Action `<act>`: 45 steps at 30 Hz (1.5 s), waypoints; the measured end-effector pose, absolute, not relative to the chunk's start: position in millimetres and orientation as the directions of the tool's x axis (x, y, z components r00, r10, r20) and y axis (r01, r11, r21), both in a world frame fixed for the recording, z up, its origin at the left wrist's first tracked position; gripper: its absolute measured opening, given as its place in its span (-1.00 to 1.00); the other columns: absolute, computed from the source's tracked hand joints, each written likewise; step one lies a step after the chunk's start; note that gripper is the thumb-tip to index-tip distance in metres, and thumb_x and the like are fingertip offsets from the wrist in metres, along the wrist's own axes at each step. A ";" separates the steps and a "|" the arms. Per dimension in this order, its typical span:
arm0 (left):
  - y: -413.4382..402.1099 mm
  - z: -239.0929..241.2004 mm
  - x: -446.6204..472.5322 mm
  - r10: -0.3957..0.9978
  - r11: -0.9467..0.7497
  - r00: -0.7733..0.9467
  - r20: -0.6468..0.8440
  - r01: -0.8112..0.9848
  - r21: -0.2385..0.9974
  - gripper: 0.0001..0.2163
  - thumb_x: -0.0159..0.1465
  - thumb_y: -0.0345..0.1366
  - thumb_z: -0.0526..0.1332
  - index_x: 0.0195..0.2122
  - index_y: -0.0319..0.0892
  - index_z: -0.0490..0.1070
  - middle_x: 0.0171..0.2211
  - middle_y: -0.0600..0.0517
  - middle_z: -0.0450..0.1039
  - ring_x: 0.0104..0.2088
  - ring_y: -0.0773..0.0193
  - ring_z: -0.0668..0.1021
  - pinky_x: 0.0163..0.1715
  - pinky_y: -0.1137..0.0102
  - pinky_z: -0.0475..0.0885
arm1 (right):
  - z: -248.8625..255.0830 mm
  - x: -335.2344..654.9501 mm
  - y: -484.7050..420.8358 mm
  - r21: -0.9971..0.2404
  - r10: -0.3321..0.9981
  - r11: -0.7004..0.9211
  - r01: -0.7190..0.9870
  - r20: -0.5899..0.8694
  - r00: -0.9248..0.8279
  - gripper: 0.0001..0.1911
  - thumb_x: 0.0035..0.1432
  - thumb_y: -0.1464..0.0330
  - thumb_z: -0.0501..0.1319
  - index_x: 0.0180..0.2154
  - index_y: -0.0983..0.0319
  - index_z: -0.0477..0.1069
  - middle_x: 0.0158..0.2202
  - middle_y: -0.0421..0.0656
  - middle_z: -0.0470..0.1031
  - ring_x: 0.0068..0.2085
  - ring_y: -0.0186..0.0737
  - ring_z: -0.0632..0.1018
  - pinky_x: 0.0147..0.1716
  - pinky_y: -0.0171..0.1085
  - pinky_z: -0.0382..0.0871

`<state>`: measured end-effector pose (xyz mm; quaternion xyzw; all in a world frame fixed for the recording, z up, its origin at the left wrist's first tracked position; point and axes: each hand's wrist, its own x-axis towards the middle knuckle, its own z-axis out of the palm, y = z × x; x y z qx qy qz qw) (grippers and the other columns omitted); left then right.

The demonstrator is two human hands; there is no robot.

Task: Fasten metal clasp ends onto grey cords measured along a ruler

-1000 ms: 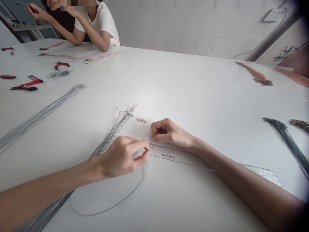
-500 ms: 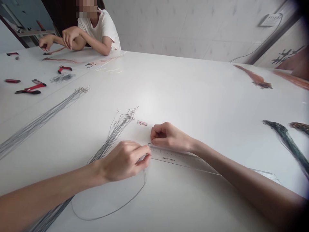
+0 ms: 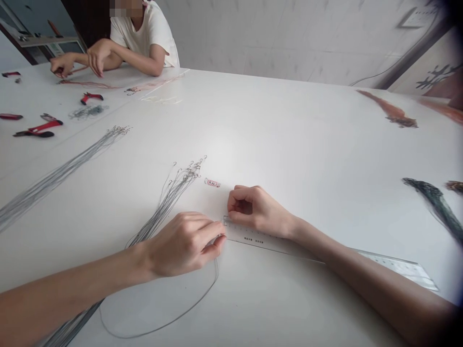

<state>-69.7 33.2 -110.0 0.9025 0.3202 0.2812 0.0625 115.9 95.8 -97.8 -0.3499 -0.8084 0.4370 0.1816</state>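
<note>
My left hand [image 3: 186, 243] pinches one end of a thin grey wire [image 3: 162, 323] that curls in a wide loop on the white table [image 3: 289, 140]. Its fingertips sit at the left end of a clear plastic ruler [image 3: 260, 237]. My right hand [image 3: 255, 208] is curled shut just beyond that end of the ruler, with my forearm lying across the ruler; what its fingers grip is hidden. A bundle of grey wires with hook ends [image 3: 170, 193] fans out beside my left hand. A small red-and-white wrapped piece [image 3: 212, 182] lies just past my right hand.
Another long wire bundle [image 3: 61, 171] runs along the left. Red-handled pliers [image 3: 36, 130] and a second pair [image 3: 91, 98] lie far left. A person in a white shirt [image 3: 152, 33] works at the far corner. Brown [image 3: 392, 113] and dark green [image 3: 432, 202] feathery strands lie at right.
Both my hands stay at the ruler's left end with hardly any shift. The person at the far corner has lowered both hands onto the table.
</note>
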 end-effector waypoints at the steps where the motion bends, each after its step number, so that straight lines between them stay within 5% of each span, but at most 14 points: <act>1: 33.2 -109.9 -69.6 0.614 -0.786 0.637 0.465 0.546 0.290 -0.84 0.20 -0.50 0.05 -0.49 -0.23 0.31 -0.65 0.13 0.29 -0.64 0.42 0.28 -0.58 0.47 0.24 | -98.4 115.9 95.4 -0.828 0.729 0.379 0.413 -0.007 -0.684 -0.90 -0.11 0.51 0.10 -0.59 0.28 0.20 -0.50 -0.25 0.23 -0.52 -0.44 0.21 -0.55 -0.40 0.12; 45: 31.7 -112.4 -71.7 0.564 -0.819 0.668 0.484 0.527 0.227 -0.82 0.21 -0.52 0.08 -0.52 -0.25 0.33 -0.64 0.13 0.29 -0.62 0.42 0.28 -0.59 0.47 0.27 | -99.7 116.7 95.7 -0.748 0.696 0.484 0.455 0.014 -0.717 -0.86 -0.16 0.51 0.09 -0.63 0.28 0.11 -0.54 -0.27 0.14 -0.55 -0.45 0.16 -0.55 -0.39 0.05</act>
